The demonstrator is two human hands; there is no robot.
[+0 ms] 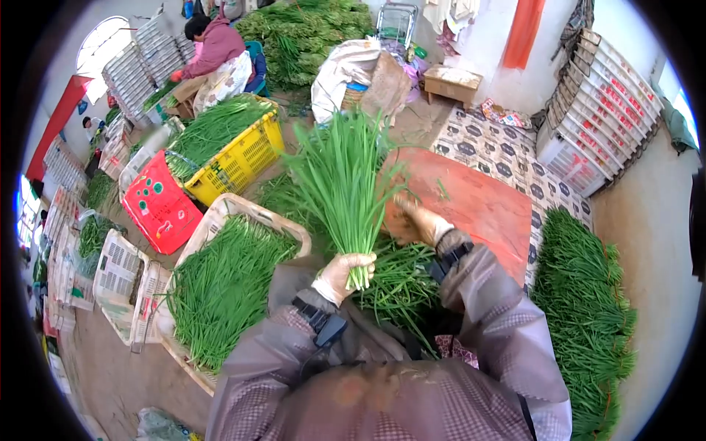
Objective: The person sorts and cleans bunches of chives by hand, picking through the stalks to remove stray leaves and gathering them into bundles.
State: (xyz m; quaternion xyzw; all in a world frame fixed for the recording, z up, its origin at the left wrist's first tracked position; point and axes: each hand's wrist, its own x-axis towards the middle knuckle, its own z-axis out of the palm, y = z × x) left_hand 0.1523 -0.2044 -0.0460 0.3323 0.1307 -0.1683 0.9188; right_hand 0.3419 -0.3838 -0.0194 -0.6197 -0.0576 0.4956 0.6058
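My gloved left hand (pixel 344 276) is closed around the pale stem ends of a bunch of Chinese chives (pixel 346 191). The green leaves fan upward and away from me. To the right of the bunch is my gloved right hand (pixel 421 222), over the edge of a reddish board (pixel 478 202); its fingers are smeared by motion. Loose chives (pixel 401 283) lie in a heap below both hands, close to my lap. Left of my left hand stands a cream plastic crate (pixel 303 234) filled with more chives (pixel 228 287).
Bundled chives (pixel 585 316) are stacked along the right wall. A yellow crate (pixel 246 151) and a red panel (pixel 162 202) stand front left. White crates (pixel 599 110) are piled at right. A person in a maroon top (pixel 217 45) sits at the back left.
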